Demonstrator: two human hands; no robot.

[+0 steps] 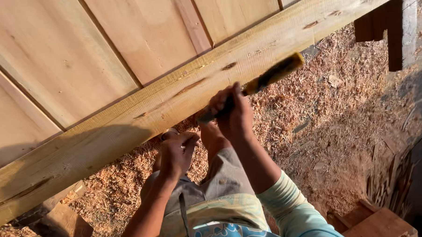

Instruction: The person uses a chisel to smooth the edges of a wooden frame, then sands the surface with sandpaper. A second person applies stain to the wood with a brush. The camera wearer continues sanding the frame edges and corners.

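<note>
Sleeve [293, 209]; timber beam [173, 99]; sawdust-strewn floor [333, 128]

Both forearms are reaching forward and down. The right hand [233, 114] is curling into a tight fist, wrist slightly raised, sleeve pushed to the elbow. The left hand [176, 154] is hanging lower, fingers loosely bent inward.

A floor [342, 128] thickly carpeted with wood shavings [309, 110] carried scattered timber offcuts, among them a wooden block [65, 226] at lower left and a flat board [378, 225] at lower right.
</note>
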